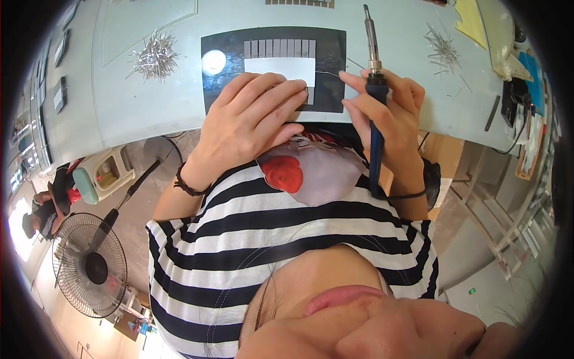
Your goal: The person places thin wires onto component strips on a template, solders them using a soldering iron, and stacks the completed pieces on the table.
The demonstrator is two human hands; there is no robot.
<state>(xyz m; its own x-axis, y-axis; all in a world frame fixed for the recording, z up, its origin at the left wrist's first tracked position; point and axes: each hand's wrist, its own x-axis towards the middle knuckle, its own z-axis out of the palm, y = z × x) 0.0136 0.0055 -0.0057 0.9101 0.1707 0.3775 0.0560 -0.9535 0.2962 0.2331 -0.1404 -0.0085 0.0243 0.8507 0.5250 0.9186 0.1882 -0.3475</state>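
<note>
A black board lies at the table's front edge, with a white sheet on it and a row of narrow grey strips along the sheet's far side. My left hand rests flat over the near part of the sheet, fingers stretched out. In my right hand is a soldering iron, held upright in view with its metal tip pointing away from me. A thin wire runs across the board toward my right fingertips; whether they touch it I cannot tell.
Loose piles of thin metal strips lie on the glass-topped table, one pile at left and another at right. The iron's cord passes my right wrist. A fan and a stool stand at left; a person is beyond.
</note>
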